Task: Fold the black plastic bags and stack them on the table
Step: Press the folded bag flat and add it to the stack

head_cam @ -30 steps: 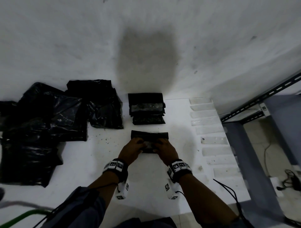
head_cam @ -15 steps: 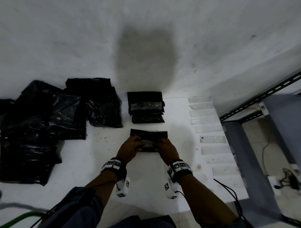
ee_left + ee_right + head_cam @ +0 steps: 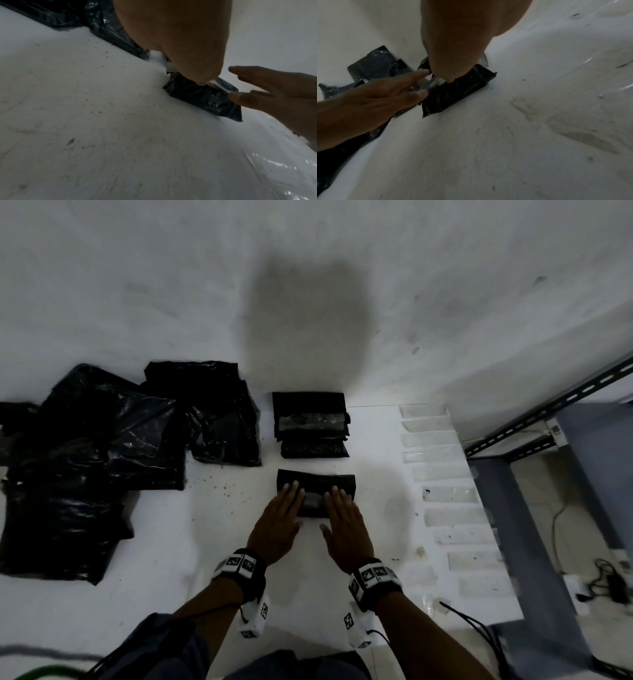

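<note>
Hands flat, fingers straight: left hand (image 3: pixel 279 517) and right hand (image 3: pixel 344 520) press folded bag (image 3: pixel 317 482), long axis crosswise, stack (image 3: pixel 310 422) just beyond.

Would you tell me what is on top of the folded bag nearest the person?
Both hands, left and right, press flat on the folded bag; the strip beneath their fingers is covered.

loose black bags (image 3: pixel 68 474) cut off at left edge
</note>
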